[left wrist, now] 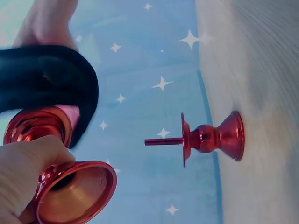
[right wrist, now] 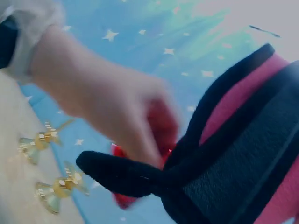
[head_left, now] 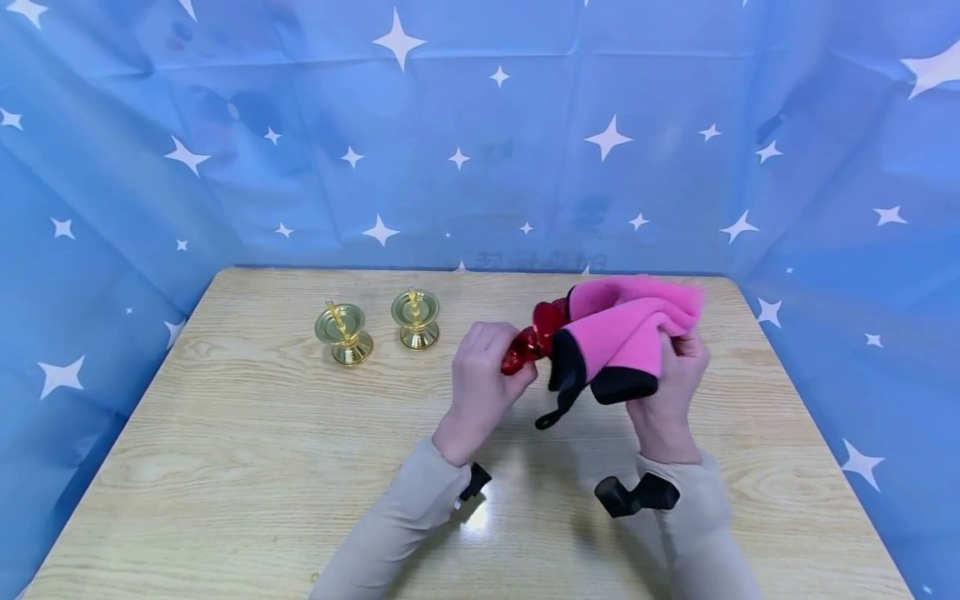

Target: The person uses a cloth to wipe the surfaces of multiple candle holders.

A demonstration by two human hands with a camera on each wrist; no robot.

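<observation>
My left hand (head_left: 483, 383) grips a shiny red metal candlestick (left wrist: 77, 193) around its stem. The piece is tilted, and its hollow base faces the left wrist camera. My right hand (head_left: 672, 392) holds a pink cloth (head_left: 622, 333) with black edging and a hanging loop. The cloth drapes beside the candlestick's dish end and partly covers it; whether they touch, I cannot tell. A second red candlestick (left wrist: 205, 138) stands upright on the table in the left wrist view, largely hidden behind the cloth in the head view.
Two gold candlesticks, one (head_left: 347, 333) at the left and one (head_left: 417, 321) nearer the middle, stand toward the back of the wooden table (head_left: 225, 467). A blue curtain with white stars (head_left: 465, 108) hangs behind and at both sides.
</observation>
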